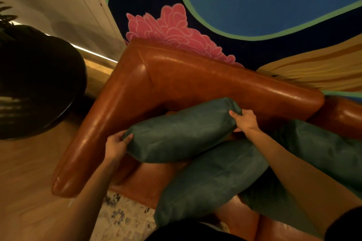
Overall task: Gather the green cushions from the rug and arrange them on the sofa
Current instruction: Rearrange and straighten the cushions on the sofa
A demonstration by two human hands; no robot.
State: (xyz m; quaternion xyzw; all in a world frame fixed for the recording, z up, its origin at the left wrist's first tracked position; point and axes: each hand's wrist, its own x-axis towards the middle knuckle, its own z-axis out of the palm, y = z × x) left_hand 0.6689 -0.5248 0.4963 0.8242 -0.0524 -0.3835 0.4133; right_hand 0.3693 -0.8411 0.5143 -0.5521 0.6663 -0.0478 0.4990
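Observation:
A green cushion [182, 131] lies against the corner of the brown leather sofa [176, 72], between armrest and backrest. My left hand [115, 146] grips its lower left corner and my right hand [245, 120] grips its upper right corner. A second green cushion [211, 182] lies on the seat just below it, partly under my right forearm. A third green cushion [323, 148] rests further right on the seat, partly hidden by the same arm.
A large dark round planter [37, 84] stands on the wooden floor left of the sofa armrest. A speckled rug [121, 217] shows at the sofa's front edge. A painted mural wall [254, 6] rises behind the backrest.

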